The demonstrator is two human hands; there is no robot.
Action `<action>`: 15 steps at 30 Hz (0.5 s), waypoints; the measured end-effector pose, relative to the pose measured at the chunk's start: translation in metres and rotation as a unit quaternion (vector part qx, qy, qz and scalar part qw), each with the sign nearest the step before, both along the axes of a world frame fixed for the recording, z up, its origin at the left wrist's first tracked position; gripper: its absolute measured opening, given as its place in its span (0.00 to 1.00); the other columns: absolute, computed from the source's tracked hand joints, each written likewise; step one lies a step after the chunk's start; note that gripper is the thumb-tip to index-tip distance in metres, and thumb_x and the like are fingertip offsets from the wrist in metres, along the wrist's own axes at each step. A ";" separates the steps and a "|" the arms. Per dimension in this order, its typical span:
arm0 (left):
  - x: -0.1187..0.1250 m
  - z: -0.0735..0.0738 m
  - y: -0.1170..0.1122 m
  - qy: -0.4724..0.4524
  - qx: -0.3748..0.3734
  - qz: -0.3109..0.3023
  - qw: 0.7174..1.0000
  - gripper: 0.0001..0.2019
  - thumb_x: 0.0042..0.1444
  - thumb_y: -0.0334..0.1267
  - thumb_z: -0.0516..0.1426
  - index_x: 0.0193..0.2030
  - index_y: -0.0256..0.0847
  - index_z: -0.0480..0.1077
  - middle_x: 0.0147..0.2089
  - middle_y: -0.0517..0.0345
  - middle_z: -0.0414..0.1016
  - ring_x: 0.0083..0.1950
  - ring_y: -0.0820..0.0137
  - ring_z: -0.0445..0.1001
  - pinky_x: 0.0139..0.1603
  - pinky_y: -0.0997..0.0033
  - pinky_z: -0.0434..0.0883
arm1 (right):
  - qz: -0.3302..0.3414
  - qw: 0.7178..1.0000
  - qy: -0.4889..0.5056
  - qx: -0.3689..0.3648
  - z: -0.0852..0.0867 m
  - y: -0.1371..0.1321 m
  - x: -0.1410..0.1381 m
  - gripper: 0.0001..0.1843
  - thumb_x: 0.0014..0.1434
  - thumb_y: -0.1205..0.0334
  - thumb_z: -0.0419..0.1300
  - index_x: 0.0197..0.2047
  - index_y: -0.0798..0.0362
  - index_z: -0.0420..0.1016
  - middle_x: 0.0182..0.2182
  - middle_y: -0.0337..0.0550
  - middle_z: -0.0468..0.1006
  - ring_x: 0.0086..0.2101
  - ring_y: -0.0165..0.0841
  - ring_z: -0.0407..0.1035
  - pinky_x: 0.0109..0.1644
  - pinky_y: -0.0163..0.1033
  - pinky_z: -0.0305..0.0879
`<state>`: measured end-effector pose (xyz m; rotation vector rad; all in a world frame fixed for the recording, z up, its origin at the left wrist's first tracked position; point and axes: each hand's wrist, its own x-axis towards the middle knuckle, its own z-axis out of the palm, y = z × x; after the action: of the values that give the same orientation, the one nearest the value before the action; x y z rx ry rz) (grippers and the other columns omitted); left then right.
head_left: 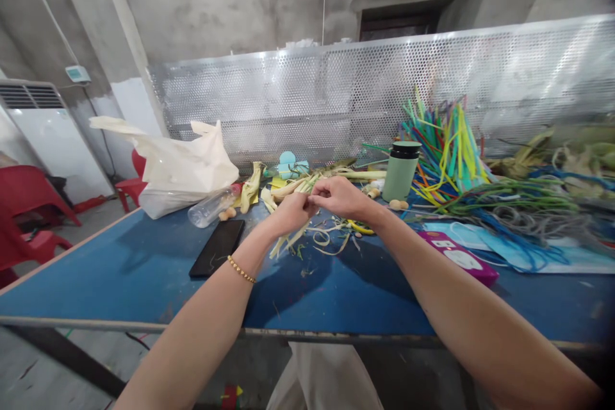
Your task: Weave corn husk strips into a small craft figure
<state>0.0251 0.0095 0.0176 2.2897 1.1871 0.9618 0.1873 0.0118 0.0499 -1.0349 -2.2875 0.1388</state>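
My left hand [292,211], with a gold bead bracelet at the wrist, is closed on a bunch of pale green corn husk strips [287,242] above the blue table. Fingertip to fingertip with it, my right hand [340,197] pinches at the same strips; the exact grip point is too small to make out. Loose curled strips [331,237] lie on the table below the hands. Just beyond, more husk pieces [250,189] and a blue object with rounded lobes [288,165] lie partly behind my hands.
Left on the table [120,288] are a black phone [218,248], a clear plastic bottle [211,206] and a white plastic bag [187,170]. Rightward stand a green flask [400,173], bundled coloured strips [451,144], a magenta case [459,257] and tangled cords [523,211]. A perforated metal panel [298,102] closes the back.
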 end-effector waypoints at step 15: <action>-0.002 0.006 0.000 -0.115 -0.083 -0.034 0.989 0.06 0.51 0.28 0.53 0.24 0.37 0.64 0.24 0.59 0.67 0.25 0.76 0.60 0.28 0.74 0.56 | 0.004 0.995 0.039 -0.089 0.004 -0.001 0.008 0.09 0.52 0.66 0.57 0.27 0.57 0.79 0.21 0.41 0.78 0.23 0.28 0.68 0.29 0.34 0.58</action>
<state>0.0230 0.0093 0.0235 2.0144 1.0446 1.0301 0.1955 0.0109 0.0542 -1.0892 -2.2402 0.3853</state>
